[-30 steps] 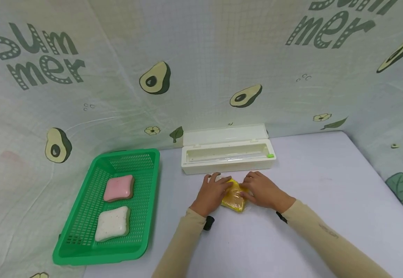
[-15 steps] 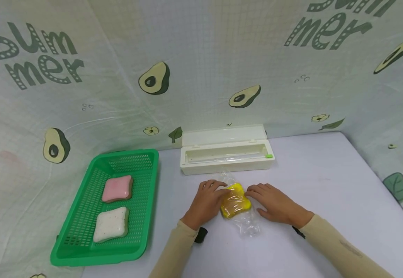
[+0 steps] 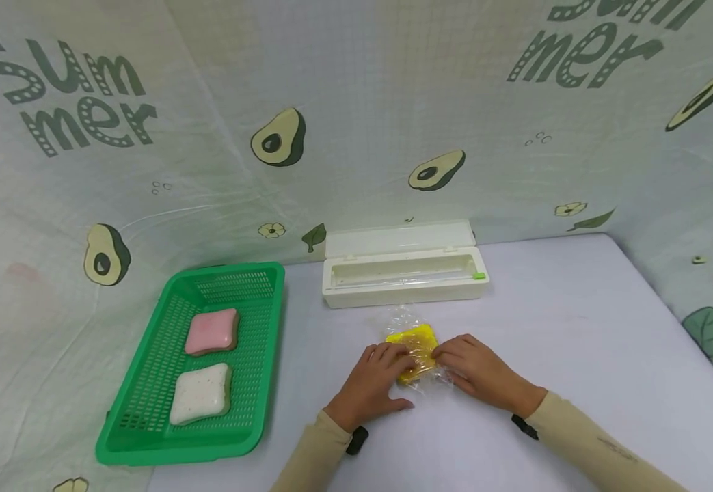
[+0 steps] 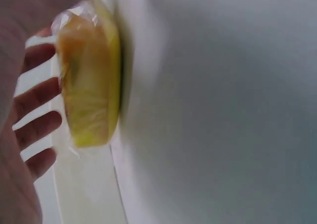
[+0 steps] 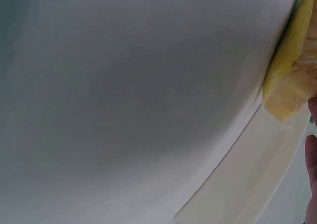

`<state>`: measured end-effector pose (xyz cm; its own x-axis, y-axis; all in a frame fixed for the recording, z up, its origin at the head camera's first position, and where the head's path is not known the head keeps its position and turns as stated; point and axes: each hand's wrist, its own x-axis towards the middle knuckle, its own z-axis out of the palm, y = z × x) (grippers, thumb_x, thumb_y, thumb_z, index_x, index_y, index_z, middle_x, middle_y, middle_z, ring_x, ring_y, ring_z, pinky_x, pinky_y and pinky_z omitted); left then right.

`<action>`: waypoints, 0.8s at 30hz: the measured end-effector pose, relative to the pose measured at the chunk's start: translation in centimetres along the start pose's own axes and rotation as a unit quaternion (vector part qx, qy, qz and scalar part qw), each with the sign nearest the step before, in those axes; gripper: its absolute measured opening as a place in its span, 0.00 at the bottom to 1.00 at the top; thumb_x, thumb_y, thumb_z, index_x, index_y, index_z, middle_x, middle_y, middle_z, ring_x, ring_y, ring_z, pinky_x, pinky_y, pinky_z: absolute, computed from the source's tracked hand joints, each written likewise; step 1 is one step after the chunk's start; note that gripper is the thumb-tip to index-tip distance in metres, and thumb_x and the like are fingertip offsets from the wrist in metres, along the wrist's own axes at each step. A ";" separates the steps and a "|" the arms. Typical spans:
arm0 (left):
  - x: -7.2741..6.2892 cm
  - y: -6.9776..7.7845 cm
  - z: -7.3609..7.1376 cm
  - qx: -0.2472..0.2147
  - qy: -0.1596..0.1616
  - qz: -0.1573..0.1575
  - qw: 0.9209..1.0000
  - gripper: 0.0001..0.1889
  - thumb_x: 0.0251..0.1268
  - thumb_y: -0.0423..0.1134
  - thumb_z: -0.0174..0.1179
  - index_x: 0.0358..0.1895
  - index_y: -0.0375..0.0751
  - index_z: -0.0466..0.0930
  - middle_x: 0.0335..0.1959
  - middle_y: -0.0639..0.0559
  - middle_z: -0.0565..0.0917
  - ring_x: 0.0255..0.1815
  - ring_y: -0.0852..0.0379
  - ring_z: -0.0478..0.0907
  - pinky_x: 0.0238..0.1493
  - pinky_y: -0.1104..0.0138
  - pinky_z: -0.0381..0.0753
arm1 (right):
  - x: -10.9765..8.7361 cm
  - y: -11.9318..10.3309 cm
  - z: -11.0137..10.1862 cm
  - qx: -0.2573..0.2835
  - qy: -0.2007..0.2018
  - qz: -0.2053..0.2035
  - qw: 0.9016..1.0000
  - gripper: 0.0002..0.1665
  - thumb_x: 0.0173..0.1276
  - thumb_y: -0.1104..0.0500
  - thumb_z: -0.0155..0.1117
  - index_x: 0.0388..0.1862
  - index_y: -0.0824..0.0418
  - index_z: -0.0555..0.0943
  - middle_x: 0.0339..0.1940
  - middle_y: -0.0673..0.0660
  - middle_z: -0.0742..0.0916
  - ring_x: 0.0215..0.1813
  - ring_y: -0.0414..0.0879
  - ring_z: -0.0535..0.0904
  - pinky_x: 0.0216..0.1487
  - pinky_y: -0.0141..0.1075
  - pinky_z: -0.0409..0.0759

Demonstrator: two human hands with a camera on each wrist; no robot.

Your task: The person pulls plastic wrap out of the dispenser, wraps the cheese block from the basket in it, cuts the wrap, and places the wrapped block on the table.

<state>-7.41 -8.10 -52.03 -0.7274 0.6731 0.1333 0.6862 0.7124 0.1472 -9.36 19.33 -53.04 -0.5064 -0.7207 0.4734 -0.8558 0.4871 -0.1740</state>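
A bread slice (image 3: 414, 342), tan with a bright yellow side, lies on the table in clear cling film (image 3: 405, 316). Loose film sticks out at its far and near ends. My left hand (image 3: 376, 383) rests its fingertips on the slice's left part, the thumb apart and nearer the front. In the left wrist view its fingers (image 4: 42, 92) are spread beside the wrapped slice. My right hand (image 3: 485, 372) touches the right edge of the slice and film. The right wrist view catches only some of its fingers (image 5: 311, 154), alongside the slice.
Behind the hands stands a white cling film dispenser (image 3: 405, 295), lid raised, a green slider (image 3: 479, 276) at its right end. On the left, a green basket (image 3: 273, 355) holds a pink slice (image 3: 211, 331) and a white slice (image 3: 199, 393). A printed curtain (image 3: 356, 137) hangs behind.
The slice was turned and shifted between the hands. The loose film at its near end now lies folded closer. My left fingers moved onto the slice's top, and the thumb came away.
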 end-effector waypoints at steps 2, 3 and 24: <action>0.1 0.3 0.3 -0.009 0.019 -0.013 1.000 0.30 0.57 0.64 0.77 0.58 0.56 0.82 0.65 0.56 0.78 0.68 0.54 0.72 0.71 0.59 0.70 | 0.2 -0.2 0.0 0.017 0.008 0.020 1.000 0.15 0.62 0.63 0.76 0.48 0.59 0.85 0.49 0.50 0.89 0.51 0.47 0.84 0.58 0.43 0.77; 0.1 0.4 0.5 -0.017 0.030 -0.022 0.999 0.26 0.59 0.63 0.76 0.56 0.55 0.83 0.62 0.56 0.78 0.66 0.55 0.72 0.70 0.59 0.70 | 0.3 -0.2 0.1 0.024 0.012 0.028 0.999 0.10 0.70 0.60 0.73 0.48 0.59 0.85 0.47 0.49 0.89 0.50 0.45 0.84 0.57 0.43 0.77; 1.4 1.8 1.7 -0.121 0.148 -0.165 0.968 0.06 0.66 0.43 0.76 0.38 0.49 0.89 0.36 0.60 0.83 0.41 0.59 0.72 0.48 0.63 0.72 | 3.4 -1.6 0.3 0.076 -0.032 0.253 0.964 0.05 0.72 0.66 0.71 0.37 0.57 0.84 0.27 0.41 0.85 0.32 0.34 0.77 0.38 0.36 0.81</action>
<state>-7.19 -5.59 -53.22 -0.9004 0.3050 0.3102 0.4217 0.7871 0.4502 -9.73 15.96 -51.38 -0.8646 -0.4410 0.2406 -0.5001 0.7104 -0.4952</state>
